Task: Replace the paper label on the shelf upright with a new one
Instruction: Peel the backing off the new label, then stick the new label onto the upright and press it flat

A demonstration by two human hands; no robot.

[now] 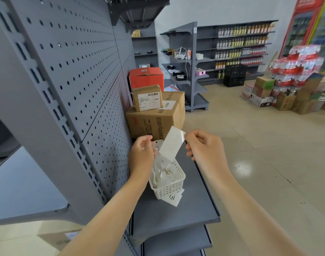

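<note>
At frame center, above a white basket (168,183) of paper slips, the right hand (204,145) pinches a blank label (171,143) while the left hand (142,154), loosely curled, steadies its lower edge, seemingly preparing it for sticking onto the slotted grey shelf upright (47,100) at left.

- We note a large brown carton (154,119) on the grey shelf board (176,211), pushed against the pegboard back panel (80,71).
- A smaller brown box (147,97) with a white barcode sticker sits on top of it, tilted.
- Behind both stands a red box (146,77).
- Across the aisle we see a free-standing grey rack (187,71) carrying small white devices and a hanging cable.
- Wall shelving (241,47) beyond holds rows of bottles; a black crate (234,75) stands on the floor before it.
- At right, shrink-wrapped bottle packs (298,67) are stacked over cardboard boxes (285,100).
</note>
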